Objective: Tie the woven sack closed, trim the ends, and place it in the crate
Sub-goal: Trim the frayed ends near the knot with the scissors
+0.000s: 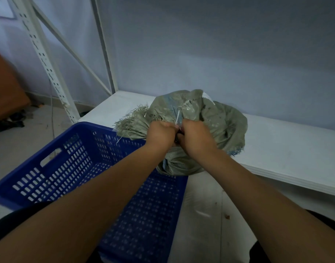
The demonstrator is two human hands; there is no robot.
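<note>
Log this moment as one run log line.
stage: tying | left hand, right hand: gripping sack neck | tie: untrimmed | crate: empty

Your bare forearms reach forward and converge. Your left hand [160, 134] and right hand [196, 138] are fisted side by side, knuckles nearly touching, fingers curled tight out of sight.

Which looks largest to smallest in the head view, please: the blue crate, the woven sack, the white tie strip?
1. Blue crate, though it sits nearer the camera, which inflates it.
2. Woven sack, with both hands closed on its gathered neck.
3. White tie strip, by far the smallest.
</note>
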